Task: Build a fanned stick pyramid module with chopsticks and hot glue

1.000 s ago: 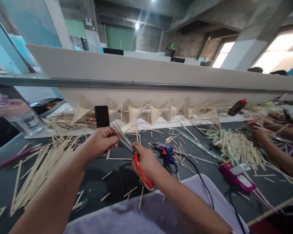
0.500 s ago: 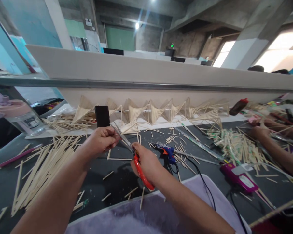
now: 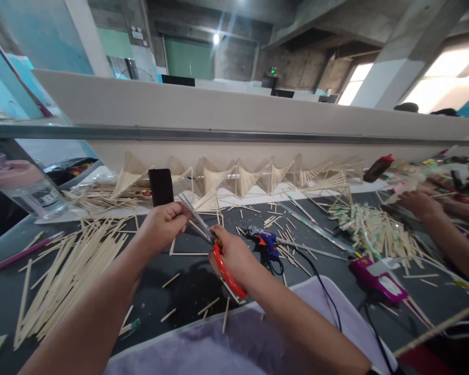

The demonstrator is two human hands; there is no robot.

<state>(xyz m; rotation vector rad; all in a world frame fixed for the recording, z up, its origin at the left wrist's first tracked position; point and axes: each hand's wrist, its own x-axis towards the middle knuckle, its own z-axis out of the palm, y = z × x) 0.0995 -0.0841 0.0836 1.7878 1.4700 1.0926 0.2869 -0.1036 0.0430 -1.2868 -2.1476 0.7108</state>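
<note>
My right hand (image 3: 234, 256) is closed around the red handles of a pair of scissors (image 3: 223, 263), whose metal blades point up and left toward my left hand. My left hand (image 3: 164, 224) is pinched shut on a thin wooden stick (image 3: 197, 227) held at the blades. Both hands hover over a dark table (image 3: 187, 286), just above a small square frame of sticks (image 3: 185, 250) lying flat.
A big heap of long sticks (image 3: 68, 271) lies at left. A blue glue gun (image 3: 266, 242) with a black cord sits right of my hand. A black phone (image 3: 161, 186) and stick models (image 3: 242, 179) stand behind. Another person's hands (image 3: 420, 203) work at right, near a pink device (image 3: 379, 278).
Both hands stay together at the scissors with only a slight shift upward. The other person's hand at right has moved up and away a little.
</note>
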